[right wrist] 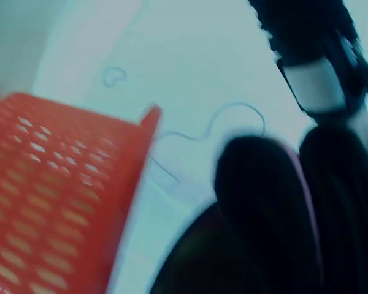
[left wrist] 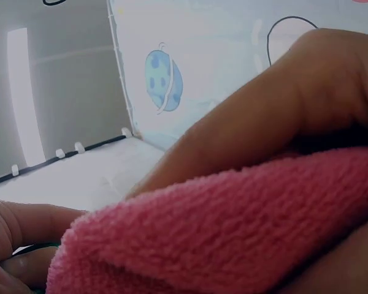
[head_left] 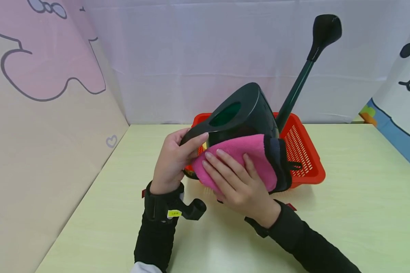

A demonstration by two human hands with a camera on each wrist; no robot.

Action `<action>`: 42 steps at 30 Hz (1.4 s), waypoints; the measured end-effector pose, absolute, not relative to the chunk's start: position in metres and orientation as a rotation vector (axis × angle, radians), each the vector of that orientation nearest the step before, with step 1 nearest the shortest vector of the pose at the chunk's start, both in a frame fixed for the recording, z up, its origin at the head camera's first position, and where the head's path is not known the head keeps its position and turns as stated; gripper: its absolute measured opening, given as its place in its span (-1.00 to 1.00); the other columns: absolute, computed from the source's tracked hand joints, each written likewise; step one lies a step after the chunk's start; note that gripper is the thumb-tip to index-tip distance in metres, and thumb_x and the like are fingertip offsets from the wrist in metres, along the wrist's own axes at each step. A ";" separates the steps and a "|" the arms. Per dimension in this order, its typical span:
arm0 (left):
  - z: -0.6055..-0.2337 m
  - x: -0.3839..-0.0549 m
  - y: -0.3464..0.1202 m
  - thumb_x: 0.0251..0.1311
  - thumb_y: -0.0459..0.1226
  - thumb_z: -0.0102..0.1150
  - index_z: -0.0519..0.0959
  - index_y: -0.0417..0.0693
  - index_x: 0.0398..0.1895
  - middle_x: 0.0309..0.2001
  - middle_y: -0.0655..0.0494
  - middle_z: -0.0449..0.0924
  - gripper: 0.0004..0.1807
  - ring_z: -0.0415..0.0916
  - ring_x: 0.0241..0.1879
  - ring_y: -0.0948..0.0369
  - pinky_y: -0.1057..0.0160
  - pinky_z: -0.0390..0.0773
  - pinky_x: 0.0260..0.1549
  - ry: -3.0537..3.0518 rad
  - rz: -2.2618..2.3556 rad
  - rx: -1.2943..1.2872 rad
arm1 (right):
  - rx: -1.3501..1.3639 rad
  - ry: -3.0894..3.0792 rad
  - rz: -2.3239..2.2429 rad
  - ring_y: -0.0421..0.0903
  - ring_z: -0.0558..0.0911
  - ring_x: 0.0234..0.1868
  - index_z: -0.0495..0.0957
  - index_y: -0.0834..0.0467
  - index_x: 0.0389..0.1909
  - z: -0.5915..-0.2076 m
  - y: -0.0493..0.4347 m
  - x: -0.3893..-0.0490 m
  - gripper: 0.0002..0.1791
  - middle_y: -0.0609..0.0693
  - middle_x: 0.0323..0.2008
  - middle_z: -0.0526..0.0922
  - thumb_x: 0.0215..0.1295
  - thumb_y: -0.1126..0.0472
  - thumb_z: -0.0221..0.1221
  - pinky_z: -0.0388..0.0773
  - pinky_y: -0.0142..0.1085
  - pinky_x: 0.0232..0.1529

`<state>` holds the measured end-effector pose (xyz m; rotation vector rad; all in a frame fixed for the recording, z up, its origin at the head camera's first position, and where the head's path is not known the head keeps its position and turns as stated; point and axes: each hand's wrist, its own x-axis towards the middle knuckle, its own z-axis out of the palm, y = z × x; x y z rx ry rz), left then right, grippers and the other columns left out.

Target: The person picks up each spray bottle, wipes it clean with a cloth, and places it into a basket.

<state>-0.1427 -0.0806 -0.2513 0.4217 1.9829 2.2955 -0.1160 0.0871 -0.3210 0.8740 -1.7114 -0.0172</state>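
Observation:
A dark green watering can (head_left: 240,112) is held tilted over the front of a red basket, its long spout pointing up to the right and ending in a black sprinkler head (head_left: 326,32). My left hand (head_left: 172,163) grips the can's narrow end at the left, thumb on top. Against the can's near side lies a folded pink cloth (head_left: 237,148) with dark trim and a small black loop. My right hand (head_left: 240,185) holds this cloth, fingers spread over it; in the left wrist view, the cloth (left wrist: 233,220) sits between finger and thumb. The can hides part of the basket.
The red perforated basket (head_left: 316,172) stands on the pale table (head_left: 355,212), behind and right of my hands. A cloth backdrop (head_left: 198,49) rises along the table's back edge, and a printed panel (head_left: 54,151) borders the left side. Both wrists wear black straps.

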 end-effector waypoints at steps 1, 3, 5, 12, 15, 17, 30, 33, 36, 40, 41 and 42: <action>-0.251 -0.143 -0.081 0.16 -0.32 0.03 0.37 -0.16 -0.37 -0.70 0.17 0.24 -0.91 0.21 -0.68 0.27 0.40 0.32 -0.61 1.981 2.298 0.425 | 0.921 -1.740 -0.030 0.04 0.46 0.12 0.53 0.14 0.03 -0.318 0.091 -0.115 -0.60 0.07 0.01 0.60 0.24 0.03 0.08 -0.02 0.04 0.37; -0.251 -0.143 -0.081 0.17 -0.32 0.02 0.36 -0.15 -0.39 -0.71 0.17 0.23 -0.92 0.19 -0.69 0.28 0.40 0.28 -0.62 1.976 2.303 0.431 | 1.012 -1.794 -0.019 0.05 0.44 0.14 0.52 0.14 0.04 -0.311 0.098 -0.114 -0.54 0.08 0.04 0.57 0.12 0.05 0.21 0.01 0.01 0.37; -0.251 -0.143 -0.082 0.17 -0.32 0.01 0.36 -0.13 -0.41 -0.72 0.17 0.21 -0.92 0.17 -0.70 0.28 0.40 0.24 -0.64 1.967 2.308 0.439 | 1.085 -1.828 0.018 0.07 0.42 0.15 0.53 0.13 0.02 -0.304 0.105 -0.114 -0.47 0.10 0.06 0.55 -0.04 0.07 0.33 0.07 -0.03 0.36; -0.252 -0.143 -0.081 0.18 -0.33 0.01 0.36 -0.12 -0.42 -0.72 0.18 0.20 -0.93 0.15 -0.71 0.29 0.40 0.19 -0.64 1.947 2.296 0.452 | 1.100 -1.774 0.185 0.15 0.29 0.22 0.56 0.04 -0.03 -0.293 0.119 -0.121 -0.66 0.19 0.06 0.48 0.20 0.03 0.12 0.05 0.00 0.36; -0.251 -0.142 -0.081 0.19 -0.33 0.01 0.35 -0.12 -0.42 -0.72 0.18 0.20 -0.92 0.14 -0.71 0.29 0.39 0.19 -0.65 1.962 2.285 0.444 | 1.036 -1.694 0.357 0.16 0.17 0.31 0.53 -0.05 0.03 -0.293 0.121 -0.127 -0.67 0.19 0.10 0.43 0.26 0.03 0.06 0.14 -0.03 0.33; -0.250 -0.142 -0.081 0.19 -0.32 0.02 0.35 -0.12 -0.43 -0.72 0.18 0.20 -0.91 0.14 -0.70 0.28 0.38 0.19 -0.65 1.972 2.282 0.434 | 0.968 -1.661 0.484 0.17 0.10 0.35 0.51 -0.15 0.07 -0.293 0.122 -0.131 -0.65 0.15 0.16 0.38 0.24 0.04 0.10 0.22 -0.09 0.30; -0.249 -0.139 -0.084 0.19 -0.34 0.01 0.35 -0.10 -0.44 -0.72 0.18 0.21 -0.91 0.13 -0.71 0.26 0.40 0.18 -0.66 1.956 2.298 0.402 | 0.472 -1.576 1.140 0.08 0.37 0.22 0.51 0.18 0.05 -0.291 0.126 -0.133 -0.63 0.26 0.16 0.40 0.28 0.12 0.08 0.41 -0.32 0.15; -0.249 -0.138 -0.085 0.19 -0.34 0.01 0.36 -0.11 -0.43 -0.71 0.18 0.21 -0.92 0.13 -0.71 0.26 0.39 0.18 -0.66 1.953 2.297 0.418 | 0.474 -1.573 1.289 -0.02 0.41 0.17 0.36 0.37 0.12 -0.288 0.130 -0.135 -0.57 0.13 0.13 0.47 0.23 0.31 0.03 0.42 -0.35 0.13; -0.248 -0.137 -0.086 0.18 -0.33 0.02 0.37 -0.11 -0.43 -0.71 0.17 0.20 -0.92 0.13 -0.71 0.26 0.39 0.17 -0.67 1.958 2.289 0.431 | 0.487 -1.608 1.357 -0.09 0.42 0.11 0.24 0.43 0.18 -0.289 0.130 -0.135 -0.45 0.06 0.13 0.46 0.13 0.36 0.02 0.42 -0.40 0.09; -0.248 -0.138 -0.088 0.17 -0.33 0.02 0.37 -0.09 -0.45 -0.72 0.18 0.19 -0.92 0.12 -0.71 0.27 0.38 0.16 -0.67 1.974 2.287 0.446 | 0.471 -1.678 1.207 -0.05 0.34 0.23 0.25 0.35 0.21 -0.296 0.123 -0.133 -0.35 0.16 0.23 0.36 0.19 0.03 0.08 0.41 -0.41 0.12; -0.248 -0.138 -0.088 0.17 -0.33 0.02 0.37 -0.09 -0.45 -0.72 0.18 0.19 -0.92 0.12 -0.71 0.27 0.39 0.16 -0.67 1.976 2.292 0.450 | 0.470 -1.681 1.144 -0.01 0.31 0.27 0.28 0.31 0.21 -0.298 0.121 -0.133 -0.32 0.20 0.24 0.33 0.19 -0.06 0.08 0.40 -0.36 0.15; -0.248 -0.138 -0.089 0.16 -0.33 0.02 0.37 -0.09 -0.45 -0.71 0.18 0.19 -0.92 0.12 -0.71 0.28 0.39 0.16 -0.67 1.976 2.298 0.451 | 0.471 -1.680 1.088 0.03 0.27 0.30 0.30 0.26 0.21 -0.299 0.118 -0.133 -0.31 0.21 0.25 0.31 0.19 -0.13 0.07 0.39 -0.30 0.18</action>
